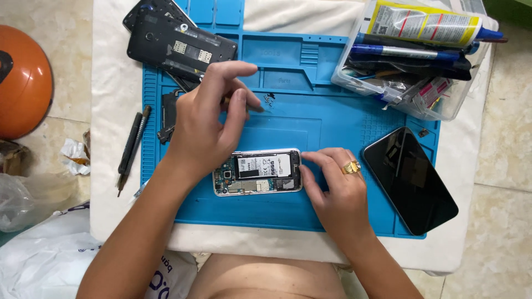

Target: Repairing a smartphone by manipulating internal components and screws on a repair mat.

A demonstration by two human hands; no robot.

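An opened phone (260,171) with its battery and circuit board showing lies flat on the blue repair mat (310,216). My right hand (335,191), wearing a gold ring, rests at the phone's right end, thumb and fingers pressing its edge. My left hand (213,119) hovers over the phone's upper left, fingers pinched on what looks like a thin tool whose tip (260,109) points right; most of that tool is hidden by the fingers. A few tiny screws (270,99) lie on the mat beside the tip.
A black phone screen panel (410,180) lies at the mat's right. Dark phone back covers (177,44) sit top left. A clear box (410,61) holds pens, tools and a glue tube. Two screwdrivers (132,147) lie left of the mat. An orange helmet (22,80) sits on the floor.
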